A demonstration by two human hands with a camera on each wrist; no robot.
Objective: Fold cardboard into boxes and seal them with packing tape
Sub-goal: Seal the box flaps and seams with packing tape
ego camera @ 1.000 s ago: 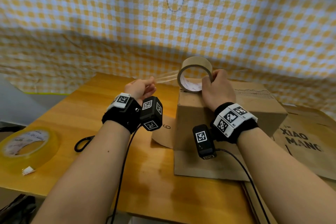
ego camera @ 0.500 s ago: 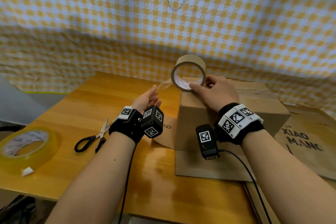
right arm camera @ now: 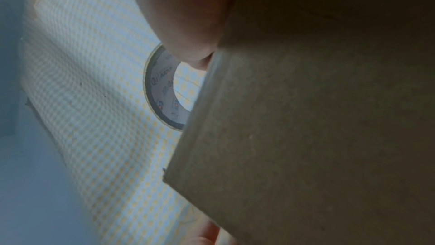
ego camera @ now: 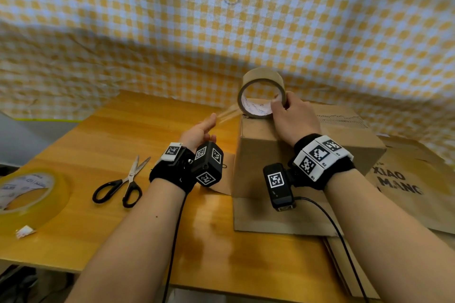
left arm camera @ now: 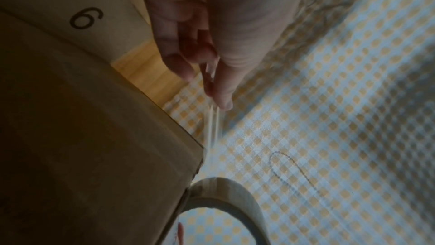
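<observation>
A brown packing tape roll (ego camera: 262,92) stands on edge on the top left corner of the closed cardboard box (ego camera: 258,155). My right hand (ego camera: 280,103) grips the roll at its right rim, with fingers inside the core. A thin clear strip of tape (ego camera: 227,114) runs left from the roll to my left hand (ego camera: 209,122). In the left wrist view the thumb and fingers of that hand (left arm camera: 209,89) pinch the strip (left arm camera: 213,124) beside the box's edge (left arm camera: 94,137), with the roll (left arm camera: 235,193) below. The right wrist view shows the roll (right arm camera: 160,89) behind the box wall (right arm camera: 306,118).
Black-handled scissors (ego camera: 123,184) lie on the wooden table (ego camera: 73,155) left of my left wrist. A large yellowish tape roll (ego camera: 27,194) sits at the table's near left edge. Flat printed cardboard (ego camera: 406,184) lies right of the box. A checked cloth (ego camera: 221,32) hangs behind.
Half a second ago my left hand was open near the roll and my right fingers lay on it. Now the left hand pinches the strip drawn leftward and the right hand grips the roll.
</observation>
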